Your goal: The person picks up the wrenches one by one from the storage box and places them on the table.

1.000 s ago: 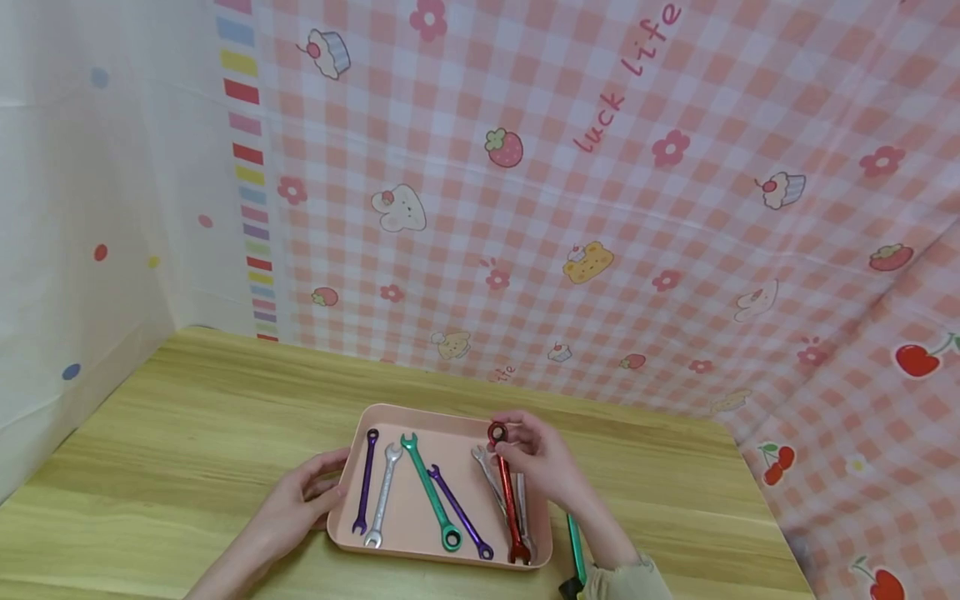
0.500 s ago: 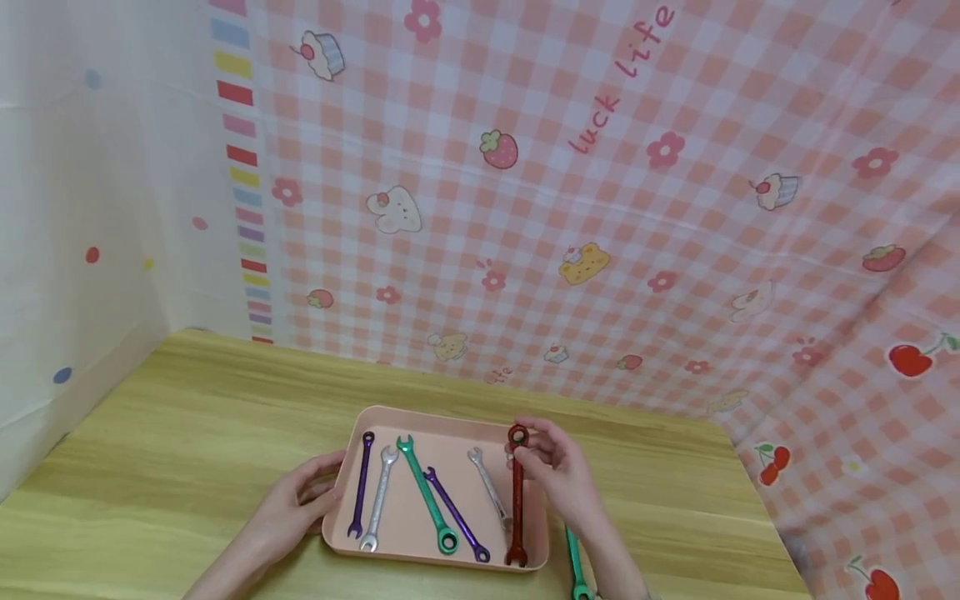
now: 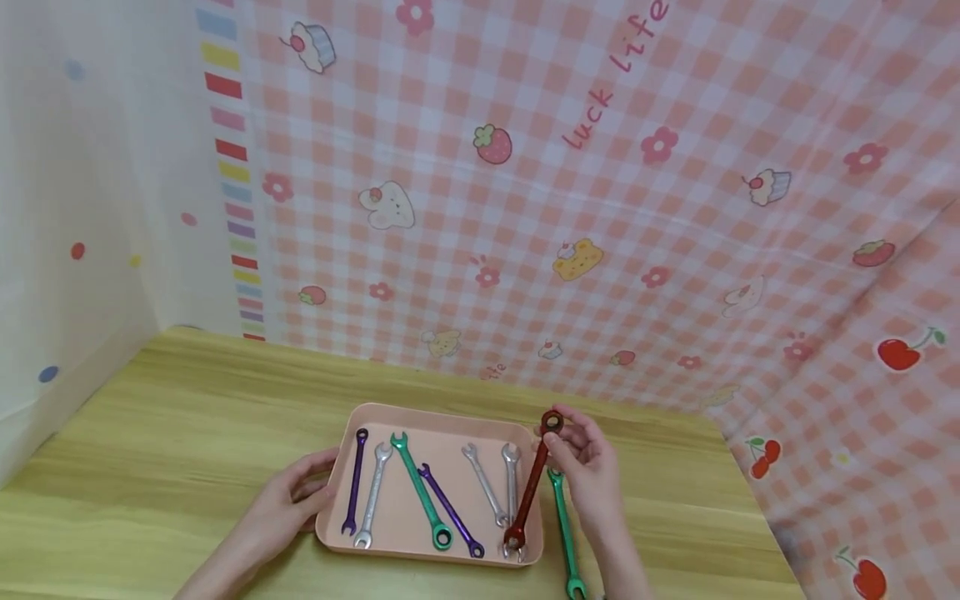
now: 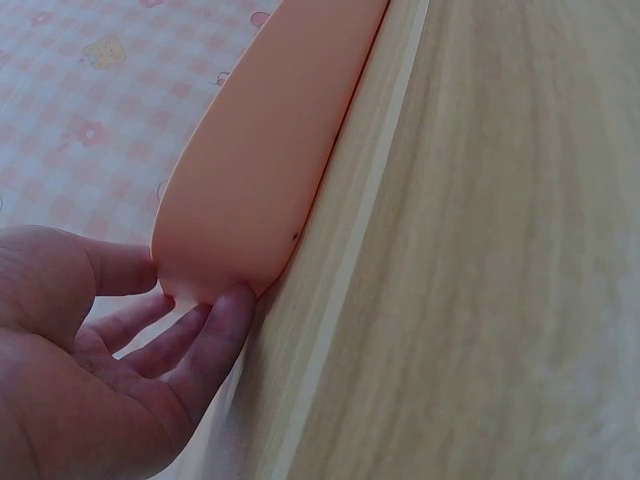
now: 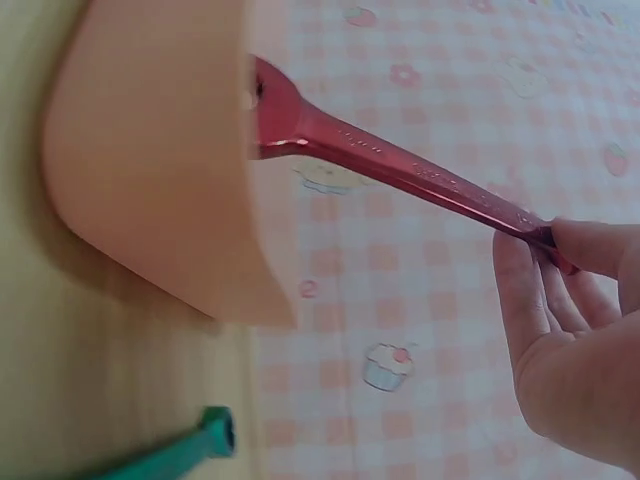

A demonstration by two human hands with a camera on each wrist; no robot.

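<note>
My right hand (image 3: 588, 462) pinches the ring end of a red combination wrench (image 3: 531, 496) between thumb and fingers. That wrench slants down to the left, its open end over the front right corner of a pink tray (image 3: 420, 552). In the right wrist view, the red wrench (image 5: 400, 168) passes above the tray's wall (image 5: 150, 160). Part of a silver wrench (image 3: 512, 483) lies behind its open end. My left hand (image 3: 288, 500) holds the tray's left end; in the left wrist view, thumb and fingers (image 4: 225, 325) touch the tray's outer wall (image 4: 260, 150).
Inside the tray lie a purple wrench (image 3: 356, 483), a silver wrench (image 3: 372, 496), a green wrench (image 3: 422, 492), another purple wrench (image 3: 452, 511) and a silver one (image 3: 485, 485). A second green wrench (image 3: 566, 533) lies on the wooden table (image 3: 675, 500). A checked cloth (image 3: 450, 208) hangs behind.
My right hand has moved right, past the tray's right edge, tilting the red wrench's top rightward. More of the silver wrench behind it and the green wrench on the table shows. My left hand stays at the tray.
</note>
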